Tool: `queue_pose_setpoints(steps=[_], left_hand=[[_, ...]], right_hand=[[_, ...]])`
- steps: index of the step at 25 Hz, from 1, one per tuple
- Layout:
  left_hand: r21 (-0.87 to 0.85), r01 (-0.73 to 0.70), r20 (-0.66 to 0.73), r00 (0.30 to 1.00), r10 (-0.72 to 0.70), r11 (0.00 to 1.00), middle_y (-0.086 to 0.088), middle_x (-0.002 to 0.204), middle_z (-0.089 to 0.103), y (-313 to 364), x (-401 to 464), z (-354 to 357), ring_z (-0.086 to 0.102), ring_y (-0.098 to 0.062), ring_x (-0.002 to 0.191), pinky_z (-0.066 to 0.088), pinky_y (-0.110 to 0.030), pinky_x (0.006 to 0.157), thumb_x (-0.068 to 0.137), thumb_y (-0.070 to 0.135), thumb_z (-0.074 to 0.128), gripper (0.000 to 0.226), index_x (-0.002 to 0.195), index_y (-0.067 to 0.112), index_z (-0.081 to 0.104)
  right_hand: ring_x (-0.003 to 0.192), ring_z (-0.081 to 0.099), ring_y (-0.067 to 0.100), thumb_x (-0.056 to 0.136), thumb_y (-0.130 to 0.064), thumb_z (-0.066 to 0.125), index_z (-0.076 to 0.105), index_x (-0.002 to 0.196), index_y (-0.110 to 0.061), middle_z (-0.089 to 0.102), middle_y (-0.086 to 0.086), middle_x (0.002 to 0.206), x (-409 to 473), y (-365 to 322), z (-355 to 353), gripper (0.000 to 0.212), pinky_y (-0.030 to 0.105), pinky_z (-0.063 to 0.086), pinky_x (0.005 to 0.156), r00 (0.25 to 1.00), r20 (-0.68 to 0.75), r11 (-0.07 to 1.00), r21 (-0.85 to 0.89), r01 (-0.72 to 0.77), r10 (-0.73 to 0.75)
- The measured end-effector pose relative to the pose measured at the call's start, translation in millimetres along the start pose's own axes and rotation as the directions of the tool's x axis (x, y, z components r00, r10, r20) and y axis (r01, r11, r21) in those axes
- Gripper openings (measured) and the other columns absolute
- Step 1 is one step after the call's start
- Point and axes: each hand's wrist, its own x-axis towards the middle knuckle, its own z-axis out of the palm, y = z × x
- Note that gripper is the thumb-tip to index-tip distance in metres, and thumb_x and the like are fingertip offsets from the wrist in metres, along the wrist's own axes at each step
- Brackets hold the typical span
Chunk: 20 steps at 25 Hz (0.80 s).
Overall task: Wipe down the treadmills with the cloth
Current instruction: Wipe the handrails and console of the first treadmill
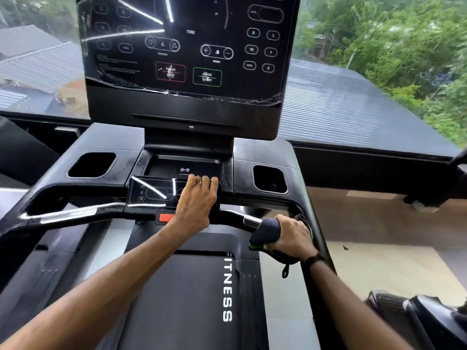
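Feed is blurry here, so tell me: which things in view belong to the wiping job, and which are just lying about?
Job:
cloth, gripped by the right hand around the handlebar
left hand, resting on the small panel
console
belt

Not part of it:
neighbouring machine, low right
roofs and trees outside

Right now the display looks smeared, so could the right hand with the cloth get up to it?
Probably yes: the right hand grips the cloth on the handlebar, and nothing blocks the way to the display.
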Motion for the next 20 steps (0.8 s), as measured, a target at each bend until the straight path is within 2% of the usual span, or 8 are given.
queue_pose_setpoints(steps=[2,4,6,9,12,16,18,20], left_hand=[[-0.020,-0.011,-0.021,1.000,0.011,1.000,-0.010,0.107,0.054,0.0,-0.3,-0.1,0.054,-0.025,0.099,0.030,-0.041,0.105,0.063,0.013,0.058,0.073,0.133,0.002,0.039],[-0.048,-0.007,-0.025,1.000,0.006,0.999,-0.010,0.105,0.055,-0.1,-1.3,-1.1,0.054,-0.025,0.096,0.031,-0.040,0.105,0.059,0.010,0.047,0.071,0.130,0.003,0.042],[-0.052,-0.002,-0.019,1.000,0.001,0.999,-0.009,0.104,0.055,0.5,-1.2,-0.8,0.054,-0.025,0.095,0.032,-0.040,0.104,0.058,0.010,0.042,0.071,0.129,0.003,0.044],[-0.023,-0.006,-0.026,1.000,0.005,1.000,-0.011,0.107,0.054,2.4,-0.3,1.8,0.054,-0.026,0.098,0.031,-0.041,0.106,0.062,0.014,0.054,0.072,0.132,0.002,0.041],[0.008,0.012,0.000,1.000,-0.012,1.000,-0.011,0.113,0.053,3.5,0.7,0.3,0.054,-0.027,0.104,0.029,-0.042,0.110,0.064,0.020,0.062,0.083,0.139,0.000,0.034],[0.021,0.020,0.044,0.999,-0.021,1.000,-0.010,0.112,0.052,5.9,0.2,-3.6,0.054,-0.026,0.103,0.030,-0.041,0.109,0.064,0.020,0.061,0.082,0.139,0.001,0.034],[0.038,0.017,0.060,0.998,-0.019,0.999,-0.009,0.112,0.052,5.7,-0.3,-5.1,0.054,-0.025,0.102,0.030,-0.041,0.109,0.064,0.020,0.062,0.083,0.139,0.001,0.033],[0.061,0.023,0.068,0.997,-0.028,0.998,-0.008,0.116,0.050,6.1,1.3,-6.5,0.054,-0.024,0.106,0.028,-0.041,0.112,0.064,0.024,0.067,0.088,0.141,0.002,0.030]], right_hand=[[0.100,0.060,0.029,0.057,-0.040,0.084,0.058,0.113,-0.019,0.063,0.001,0.105,-20.8,-1.2,34.4,0.066,0.038,0.042,0.091,0.961,-0.274,0.998,0.043,0.042,-0.028],[0.112,0.053,0.034,0.056,-0.027,0.088,0.053,0.127,-0.010,0.058,0.010,0.120,-29.4,-3.8,53.9,0.081,0.044,0.037,0.104,0.920,-0.390,0.998,0.027,0.055,-0.040],[0.119,0.047,0.035,0.056,-0.023,0.089,0.049,0.134,-0.006,0.052,0.012,0.129,-30.4,-4.1,57.5,0.089,0.045,0.030,0.110,0.915,-0.402,0.999,0.006,0.048,-0.041],[0.125,0.044,0.034,0.060,-0.013,0.086,0.045,0.140,-0.007,0.051,0.012,0.135,-32.3,2.9,53.4,0.090,0.046,0.029,0.113,0.926,-0.372,0.990,0.089,0.108,-0.067],[0.134,0.040,0.031,0.070,-0.010,0.083,0.043,0.145,-0.009,0.049,0.011,0.144,-30.7,18.5,50.0,0.084,0.045,0.026,0.117,0.939,-0.319,0.966,0.178,0.190,-0.126],[0.136,0.042,0.028,0.083,-0.016,0.075,0.046,0.145,-0.012,0.051,0.007,0.146,-24.4,30.5,38.9,0.069,0.037,0.025,0.117,0.955,-0.251,0.924,0.304,0.232,-0.158],[0.133,0.045,0.028,0.084,-0.023,0.075,0.048,0.144,-0.013,0.053,0.005,0.143,-24.4,27.8,36.3,0.067,0.034,0.026,0.115,0.955,-0.247,0.927,0.294,0.234,-0.163],[0.131,0.047,0.027,0.081,-0.040,0.072,0.048,0.143,-0.014,0.054,0.004,0.141,-24.6,25.2,37.0,0.071,0.034,0.025,0.114,0.942,-0.279,0.936,0.238,0.259,-0.189]])
